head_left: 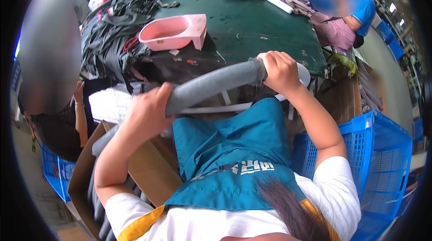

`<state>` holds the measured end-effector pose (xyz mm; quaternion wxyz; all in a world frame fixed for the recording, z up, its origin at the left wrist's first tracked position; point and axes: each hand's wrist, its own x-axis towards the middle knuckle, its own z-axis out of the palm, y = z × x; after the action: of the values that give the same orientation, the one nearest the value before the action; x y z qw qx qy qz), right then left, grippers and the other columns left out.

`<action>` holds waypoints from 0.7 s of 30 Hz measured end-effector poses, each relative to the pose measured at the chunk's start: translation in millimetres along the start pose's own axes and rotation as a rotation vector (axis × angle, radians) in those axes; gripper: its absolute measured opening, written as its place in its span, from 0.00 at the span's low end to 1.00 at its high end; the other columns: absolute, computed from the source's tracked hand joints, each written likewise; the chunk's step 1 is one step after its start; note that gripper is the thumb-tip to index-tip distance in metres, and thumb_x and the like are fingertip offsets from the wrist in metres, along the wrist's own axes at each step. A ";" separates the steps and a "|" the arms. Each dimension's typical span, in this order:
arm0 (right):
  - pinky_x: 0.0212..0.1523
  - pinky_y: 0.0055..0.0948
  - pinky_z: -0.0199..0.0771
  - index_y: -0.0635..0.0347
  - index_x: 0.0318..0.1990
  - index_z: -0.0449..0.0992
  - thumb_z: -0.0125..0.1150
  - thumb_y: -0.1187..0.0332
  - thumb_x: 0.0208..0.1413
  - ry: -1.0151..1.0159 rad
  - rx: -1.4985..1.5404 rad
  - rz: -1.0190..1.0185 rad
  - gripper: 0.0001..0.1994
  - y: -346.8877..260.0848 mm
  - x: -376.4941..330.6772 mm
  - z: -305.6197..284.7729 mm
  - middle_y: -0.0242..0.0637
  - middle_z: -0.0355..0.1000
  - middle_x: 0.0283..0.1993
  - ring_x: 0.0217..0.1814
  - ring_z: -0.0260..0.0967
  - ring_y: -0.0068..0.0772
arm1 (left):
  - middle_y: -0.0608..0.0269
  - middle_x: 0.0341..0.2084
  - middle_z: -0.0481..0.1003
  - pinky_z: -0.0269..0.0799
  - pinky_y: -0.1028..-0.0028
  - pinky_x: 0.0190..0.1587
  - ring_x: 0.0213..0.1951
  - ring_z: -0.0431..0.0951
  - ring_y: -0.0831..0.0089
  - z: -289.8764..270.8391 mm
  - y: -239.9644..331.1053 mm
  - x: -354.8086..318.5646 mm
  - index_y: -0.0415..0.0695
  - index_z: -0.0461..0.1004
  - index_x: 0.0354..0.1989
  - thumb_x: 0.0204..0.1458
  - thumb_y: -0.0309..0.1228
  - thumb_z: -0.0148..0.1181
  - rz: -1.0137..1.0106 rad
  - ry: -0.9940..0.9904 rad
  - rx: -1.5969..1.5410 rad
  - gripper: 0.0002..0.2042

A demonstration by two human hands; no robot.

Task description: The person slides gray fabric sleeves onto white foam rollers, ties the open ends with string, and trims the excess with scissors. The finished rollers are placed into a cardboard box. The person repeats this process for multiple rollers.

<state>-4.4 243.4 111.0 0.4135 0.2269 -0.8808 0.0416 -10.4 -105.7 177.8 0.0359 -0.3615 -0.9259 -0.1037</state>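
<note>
Across my lap I hold a long grey foam-like tube (pixel 211 84), slightly bent and apparently covered in grey material. My right hand (pixel 280 72) is closed around its far right end, where the covering looks bunched. Farther down, my left hand (pixel 150 108) wraps around the tube and is slightly blurred. Past that hand, the tube's other end (pixel 104 143) sticks out at the lower left, over a cardboard box. Behind the tube, a curved white pipe (pixel 238 107) runs above my teal apron (pixel 234 142).
Ahead stands a green table (pixel 252 29) with a pink plastic basin (pixel 166 31), dark fabric strips (pixel 112 38) and a white roll (pixel 279 3). The open cardboard box (pixel 153 160) at left holds several grey tubes. A blue crate (pixel 360 160) stands at right. People sit on both sides.
</note>
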 end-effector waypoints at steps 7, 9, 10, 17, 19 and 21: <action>0.36 0.38 0.69 0.56 0.33 0.69 0.70 0.69 0.35 0.005 0.041 0.086 0.17 46.4 -33.3 -13.2 0.36 0.72 0.27 0.32 0.73 0.41 | 0.51 0.27 0.75 0.70 0.57 0.34 0.32 0.76 0.49 -23.0 -4.8 -18.4 0.45 0.66 0.39 0.34 0.27 0.66 -0.103 -0.161 -0.010 0.21; 0.38 0.38 0.70 0.56 0.37 0.68 0.72 0.69 0.33 -0.029 0.138 0.080 0.21 36.5 -28.9 -11.5 0.36 0.73 0.30 0.35 0.74 0.42 | 0.51 0.27 0.74 0.70 0.57 0.36 0.34 0.76 0.49 -19.7 -12.4 -22.7 0.45 0.66 0.40 0.33 0.26 0.65 -0.150 -0.114 0.015 0.21; 0.39 0.38 0.70 0.55 0.40 0.67 0.73 0.68 0.33 -0.078 0.193 0.098 0.24 32.1 -30.5 -11.5 0.36 0.73 0.32 0.36 0.74 0.42 | 0.52 0.28 0.74 0.70 0.58 0.37 0.35 0.76 0.50 -18.7 -20.5 -21.3 0.45 0.67 0.40 0.33 0.26 0.65 -0.128 -0.083 0.048 0.22; 0.45 0.38 0.71 0.54 0.49 0.67 0.75 0.70 0.28 -0.150 0.379 0.181 0.34 14.3 -24.0 -15.1 0.39 0.73 0.42 0.43 0.73 0.44 | 0.52 0.29 0.74 0.70 0.61 0.38 0.34 0.76 0.51 -17.9 -44.4 -17.5 0.43 0.69 0.39 0.34 0.27 0.67 -0.116 0.023 0.135 0.20; 0.40 0.37 0.69 0.55 0.43 0.68 0.72 0.69 0.32 -0.175 0.274 0.163 0.26 0.9 -20.1 -11.0 0.37 0.71 0.36 0.40 0.73 0.43 | 0.51 0.28 0.74 0.71 0.61 0.37 0.33 0.77 0.51 -10.2 -34.6 -21.1 0.43 0.70 0.40 0.34 0.31 0.69 -0.136 -0.022 0.094 0.22; 0.34 0.37 0.67 0.55 0.34 0.68 0.67 0.74 0.30 -0.135 0.245 0.145 0.19 -13.9 -20.2 2.2 0.36 0.68 0.30 0.35 0.71 0.42 | 0.48 0.28 0.75 0.71 0.60 0.38 0.34 0.77 0.49 -8.2 -7.8 -15.0 0.42 0.70 0.43 0.34 0.36 0.71 -0.157 -0.224 -0.104 0.26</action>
<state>11.3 237.8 92.8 0.3183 0.2137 -0.9091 0.1632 -4.6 -123.0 182.3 -0.0947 -0.2986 -0.9429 -0.1131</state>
